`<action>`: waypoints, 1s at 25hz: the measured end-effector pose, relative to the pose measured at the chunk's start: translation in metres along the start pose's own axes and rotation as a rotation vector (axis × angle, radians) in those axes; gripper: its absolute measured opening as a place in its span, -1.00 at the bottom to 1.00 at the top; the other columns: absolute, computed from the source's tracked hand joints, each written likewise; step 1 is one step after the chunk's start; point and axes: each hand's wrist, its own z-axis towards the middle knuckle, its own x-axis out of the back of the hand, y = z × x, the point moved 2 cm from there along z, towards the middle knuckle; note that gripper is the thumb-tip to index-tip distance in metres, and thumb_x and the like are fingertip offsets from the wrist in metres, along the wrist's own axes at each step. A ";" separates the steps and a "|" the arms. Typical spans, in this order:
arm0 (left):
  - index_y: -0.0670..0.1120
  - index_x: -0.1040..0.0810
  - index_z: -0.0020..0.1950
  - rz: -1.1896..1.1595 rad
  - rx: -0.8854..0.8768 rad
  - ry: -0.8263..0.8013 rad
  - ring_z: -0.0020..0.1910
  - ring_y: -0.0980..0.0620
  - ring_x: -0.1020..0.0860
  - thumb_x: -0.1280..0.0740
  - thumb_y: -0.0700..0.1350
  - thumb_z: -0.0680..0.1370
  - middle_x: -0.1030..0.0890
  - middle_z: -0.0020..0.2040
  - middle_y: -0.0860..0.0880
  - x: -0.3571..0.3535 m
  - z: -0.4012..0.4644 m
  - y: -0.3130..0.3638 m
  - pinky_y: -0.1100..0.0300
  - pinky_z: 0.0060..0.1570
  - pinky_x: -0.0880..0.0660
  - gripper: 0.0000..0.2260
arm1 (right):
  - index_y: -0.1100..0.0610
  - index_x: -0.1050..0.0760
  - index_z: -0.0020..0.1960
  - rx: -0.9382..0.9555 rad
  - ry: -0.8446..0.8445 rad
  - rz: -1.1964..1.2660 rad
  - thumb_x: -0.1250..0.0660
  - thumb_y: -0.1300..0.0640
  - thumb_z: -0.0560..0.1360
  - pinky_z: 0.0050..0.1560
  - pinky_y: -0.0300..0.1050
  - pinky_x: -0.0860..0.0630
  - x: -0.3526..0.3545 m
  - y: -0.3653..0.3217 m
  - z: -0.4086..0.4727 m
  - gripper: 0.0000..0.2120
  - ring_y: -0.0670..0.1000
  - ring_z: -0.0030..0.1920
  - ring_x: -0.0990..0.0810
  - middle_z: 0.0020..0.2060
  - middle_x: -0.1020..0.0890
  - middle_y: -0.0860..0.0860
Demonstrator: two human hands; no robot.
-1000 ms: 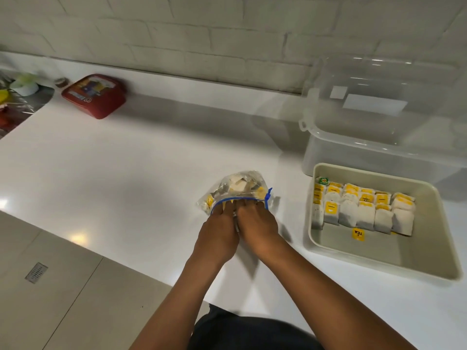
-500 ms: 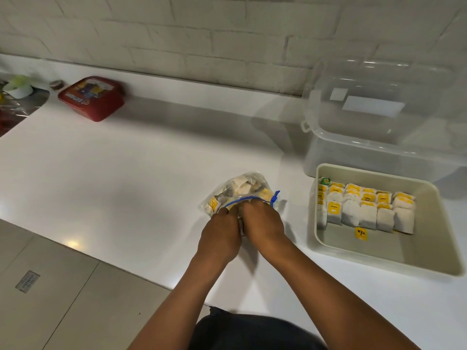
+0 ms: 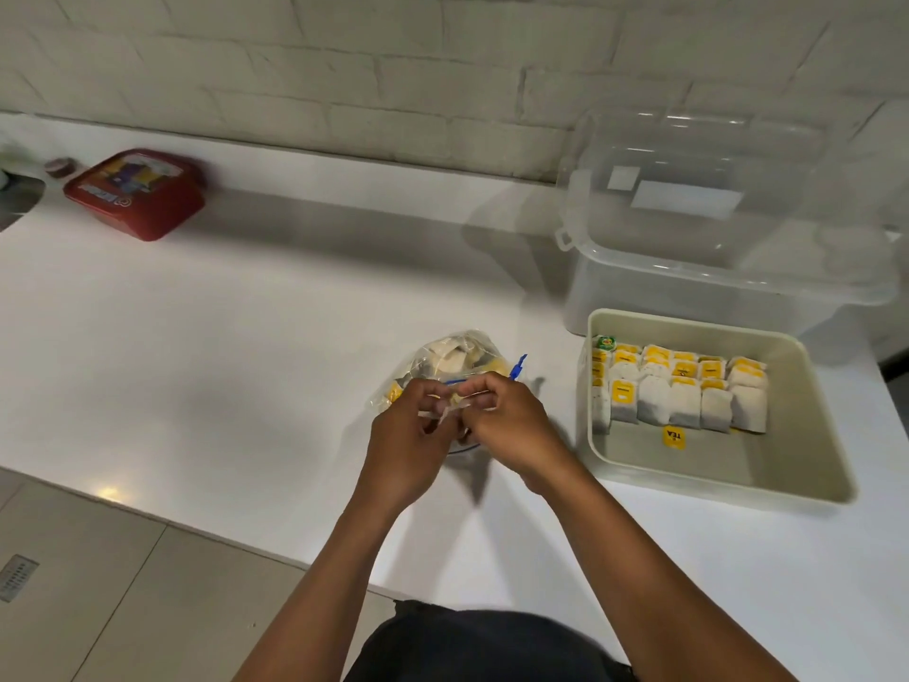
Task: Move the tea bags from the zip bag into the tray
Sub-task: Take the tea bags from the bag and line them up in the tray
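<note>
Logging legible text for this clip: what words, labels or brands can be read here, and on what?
"TEA", seen upside down: loose yellow tag on the tray floor.
Red box lid label: blurred, unreadable.
Green round label in the tray's corner: too small.
Yellow tags on the tea bags: print too small.

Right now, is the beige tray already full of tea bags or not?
Not full. Tea bags stand in rows in the far half of the tray; its near half is bare except for one loose yellow tag.
</note>
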 end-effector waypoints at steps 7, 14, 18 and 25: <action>0.05 -0.60 -0.13 0.075 0.063 0.036 -0.26 -0.02 -0.62 -0.39 0.01 0.54 -0.58 -0.32 0.04 0.007 0.002 -0.016 0.00 -0.13 -0.55 -0.92 | -0.09 -0.58 0.02 0.013 -0.017 0.057 -0.48 0.19 0.34 0.03 0.01 -0.60 -0.001 0.007 -0.001 -0.69 0.00 -0.06 -0.63 -0.04 -0.63 0.03; 0.15 -0.62 0.07 0.145 0.023 -0.044 -0.15 0.23 -0.64 -0.47 -0.07 0.48 -0.67 -0.07 0.19 0.014 -0.004 -0.021 0.32 -0.08 -0.54 -0.80 | -0.01 -0.59 0.07 0.137 0.042 -0.259 -0.43 0.29 0.41 -0.13 -0.26 -0.54 0.008 0.003 -0.006 -0.70 -0.12 -0.25 -0.61 -0.23 -0.66 -0.07; 0.15 -0.64 0.07 0.213 -0.113 -0.180 -0.15 0.30 -0.60 -0.48 -0.12 0.48 -0.64 -0.14 0.31 0.011 -0.007 -0.014 0.43 -0.17 -0.49 -0.77 | -0.01 -0.58 0.02 0.165 -0.082 -0.303 -0.42 0.27 0.43 -0.16 -0.28 -0.54 0.007 -0.004 -0.009 -0.75 -0.14 -0.25 -0.62 -0.23 -0.69 -0.05; 0.05 -0.59 -0.15 0.313 -0.042 0.005 -0.33 0.14 -0.53 -0.38 -0.09 0.51 -0.63 -0.33 0.11 0.022 -0.004 -0.027 0.33 -0.32 -0.42 -0.94 | 0.19 -0.58 -0.06 0.267 -0.027 -0.763 -0.20 0.32 0.51 -0.16 -0.18 -0.36 -0.022 0.002 0.025 -0.82 0.13 -0.04 -0.56 -0.06 -0.65 0.13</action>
